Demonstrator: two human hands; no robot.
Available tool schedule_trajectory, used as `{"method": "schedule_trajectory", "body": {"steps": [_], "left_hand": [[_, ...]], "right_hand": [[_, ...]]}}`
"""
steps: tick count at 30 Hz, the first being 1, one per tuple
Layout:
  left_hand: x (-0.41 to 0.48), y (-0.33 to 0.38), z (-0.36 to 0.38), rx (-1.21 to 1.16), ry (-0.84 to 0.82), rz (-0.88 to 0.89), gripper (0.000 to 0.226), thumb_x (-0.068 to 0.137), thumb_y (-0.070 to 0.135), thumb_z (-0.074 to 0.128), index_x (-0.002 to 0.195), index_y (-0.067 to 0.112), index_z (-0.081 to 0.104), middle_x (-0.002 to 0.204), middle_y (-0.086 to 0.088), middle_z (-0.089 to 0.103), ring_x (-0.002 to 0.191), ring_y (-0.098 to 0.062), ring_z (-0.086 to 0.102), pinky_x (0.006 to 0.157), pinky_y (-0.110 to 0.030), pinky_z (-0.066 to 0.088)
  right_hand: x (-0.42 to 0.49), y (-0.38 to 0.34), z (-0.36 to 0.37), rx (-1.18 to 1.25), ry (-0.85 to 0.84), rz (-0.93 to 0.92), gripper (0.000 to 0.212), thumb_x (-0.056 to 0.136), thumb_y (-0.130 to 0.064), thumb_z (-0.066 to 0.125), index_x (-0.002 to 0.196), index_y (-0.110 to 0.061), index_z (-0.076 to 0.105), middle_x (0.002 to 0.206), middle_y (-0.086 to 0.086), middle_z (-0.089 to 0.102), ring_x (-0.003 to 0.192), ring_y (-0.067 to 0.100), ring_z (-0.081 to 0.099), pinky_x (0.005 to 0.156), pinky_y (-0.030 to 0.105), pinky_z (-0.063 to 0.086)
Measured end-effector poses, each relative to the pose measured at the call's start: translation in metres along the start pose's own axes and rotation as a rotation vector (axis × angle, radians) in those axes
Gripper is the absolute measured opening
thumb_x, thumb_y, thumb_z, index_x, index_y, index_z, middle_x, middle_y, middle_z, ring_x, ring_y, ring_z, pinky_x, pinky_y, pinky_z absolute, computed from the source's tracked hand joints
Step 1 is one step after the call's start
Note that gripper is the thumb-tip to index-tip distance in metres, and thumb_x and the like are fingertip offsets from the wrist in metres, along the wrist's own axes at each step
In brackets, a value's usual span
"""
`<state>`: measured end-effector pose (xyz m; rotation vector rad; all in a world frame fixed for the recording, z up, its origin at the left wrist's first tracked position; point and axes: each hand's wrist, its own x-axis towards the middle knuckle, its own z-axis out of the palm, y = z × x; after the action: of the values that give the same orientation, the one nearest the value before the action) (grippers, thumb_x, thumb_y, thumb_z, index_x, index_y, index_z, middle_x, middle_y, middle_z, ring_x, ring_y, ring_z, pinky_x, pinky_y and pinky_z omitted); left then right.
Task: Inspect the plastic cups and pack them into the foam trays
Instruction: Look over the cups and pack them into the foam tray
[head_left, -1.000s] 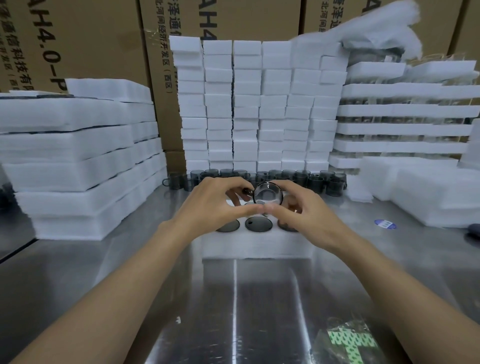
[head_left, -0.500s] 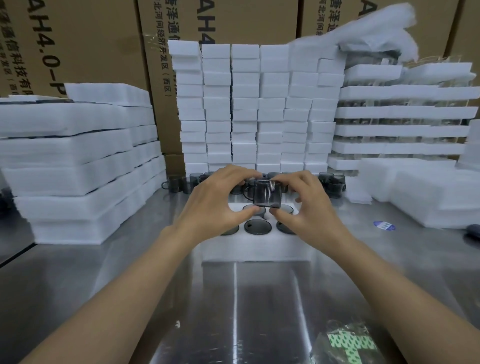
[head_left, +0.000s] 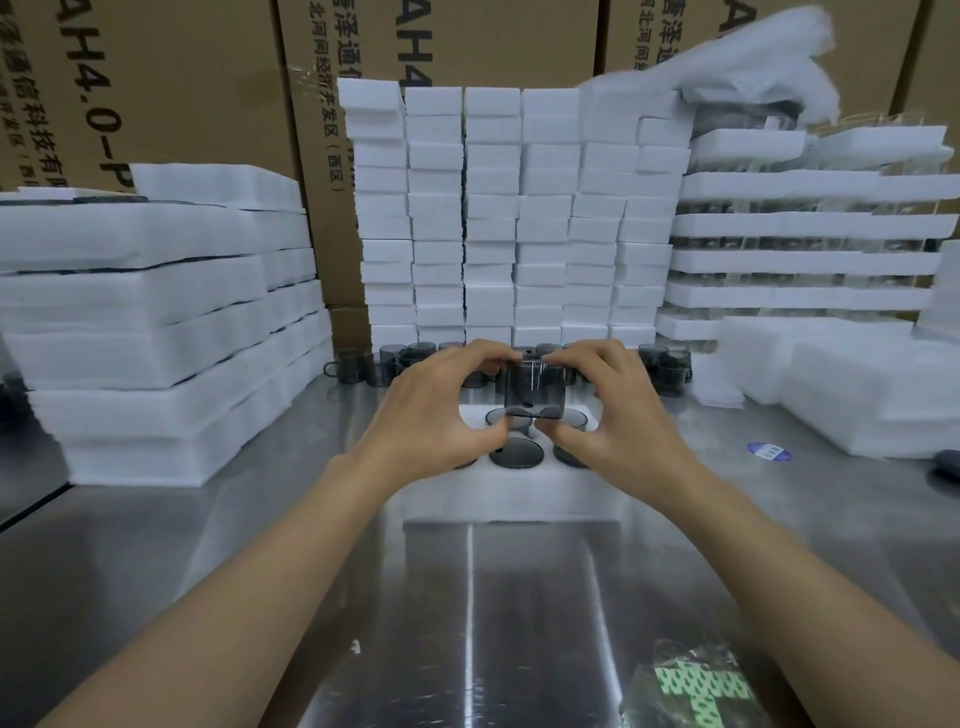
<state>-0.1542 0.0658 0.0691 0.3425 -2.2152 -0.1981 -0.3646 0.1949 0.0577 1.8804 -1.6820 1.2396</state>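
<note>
We hold a smoky clear cup (head_left: 534, 389) between both hands, just above the foam tray (head_left: 511, 499) at the middle of the worktop (head_left: 467, 597). Our left hand (head_left: 431, 410) and right hand (head_left: 618, 415) pinch it, fingers (head_left: 483, 354) curled over its top, thumbs beneath. More cups (head_left: 384, 361) line the worktop's far edge.

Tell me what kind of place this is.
Probably a factory packing station: stacked foam trays, printed cartons behind them, and a row of cups on a steel bench. The left hand and right hand hold one cup over a tray.
</note>
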Motion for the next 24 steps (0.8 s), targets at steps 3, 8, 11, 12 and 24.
{"method": "schedule_trajectory", "body": {"steps": [3,8,11,12,24], "left_hand": [[0.000,-0.002,0.002,0.036,-0.039,-0.060,0.064,0.080,0.043,0.077,0.139,0.048,0.054,0.127,0.025,0.065,0.122,0.002,0.059,0.103,-0.038,0.055],[-0.001,0.006,0.003,0.073,-0.051,0.041,0.071,0.082,0.043,0.081,0.145,0.048,0.051,0.138,0.029,0.056,0.129,0.000,0.053,0.101,-0.033,0.052],[0.002,0.007,0.005,0.079,0.002,0.052,0.062,0.085,0.037,0.084,0.141,0.040,0.058,0.134,0.025,0.061,0.124,-0.005,0.057,0.100,-0.037,0.054],[0.002,0.006,0.005,0.073,0.005,0.041,0.062,0.085,0.037,0.085,0.141,0.040,0.059,0.133,0.025,0.062,0.123,-0.005,0.058,0.099,-0.037,0.054],[0.002,0.013,0.003,-0.298,-0.078,-0.140,0.055,0.087,0.038,0.073,0.138,0.049,0.056,0.136,0.023,0.064,0.126,-0.006,0.062,0.094,-0.031,0.055]], "right_hand": [[0.000,-0.003,0.001,0.013,0.036,-0.029,0.061,0.078,-0.026,0.090,0.133,-0.030,0.064,0.130,-0.015,0.052,0.122,0.009,0.046,0.104,0.006,0.030],[0.000,-0.008,0.004,0.017,0.064,-0.083,0.057,0.077,-0.029,0.082,0.132,-0.026,0.064,0.129,-0.012,0.055,0.120,0.012,0.049,0.108,0.013,0.031],[0.000,-0.011,0.004,0.016,0.059,-0.096,0.057,0.078,-0.038,0.076,0.132,-0.027,0.063,0.129,-0.013,0.055,0.120,0.012,0.049,0.107,0.015,0.033],[0.000,-0.011,0.004,0.021,0.056,-0.088,0.058,0.078,-0.038,0.077,0.133,-0.028,0.062,0.129,-0.014,0.055,0.120,0.012,0.049,0.107,0.016,0.034],[-0.001,-0.014,0.003,-0.025,0.001,-0.063,0.057,0.079,-0.023,0.087,0.131,-0.023,0.065,0.124,-0.006,0.061,0.117,0.018,0.055,0.105,0.043,0.046]]}}
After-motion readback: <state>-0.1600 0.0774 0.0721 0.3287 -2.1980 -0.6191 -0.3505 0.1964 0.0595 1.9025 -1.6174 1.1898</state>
